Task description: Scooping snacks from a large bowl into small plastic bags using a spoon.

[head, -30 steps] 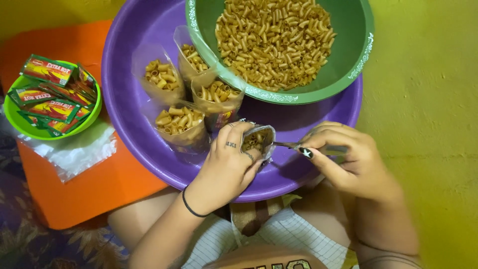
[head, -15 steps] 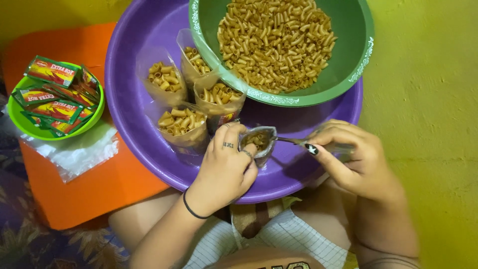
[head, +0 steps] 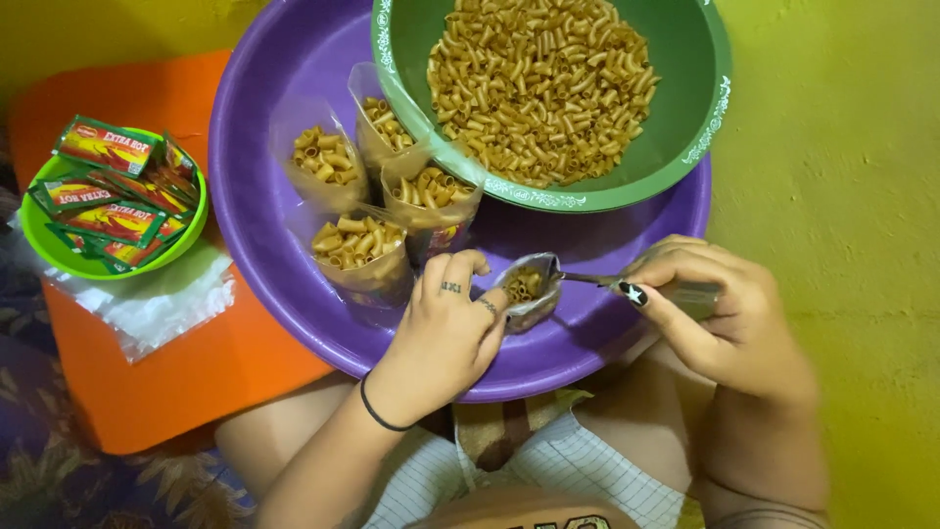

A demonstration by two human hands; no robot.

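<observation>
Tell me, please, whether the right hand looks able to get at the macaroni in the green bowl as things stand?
Probably yes: the green bowl sits open just above the right hand, nothing covering its macaroni. But that hand grips a spoon at the small bag.

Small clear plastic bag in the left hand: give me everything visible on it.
The small clear plastic bag is thin, crinkled film, mouth open and facing up, partly filled with short golden-brown tube snacks. The left hand pinches it from the left side, above the purple round basin. The tip of a metal spoon, held by the right hand, sits at its mouth. Four similar filled bags stand further left.
</observation>
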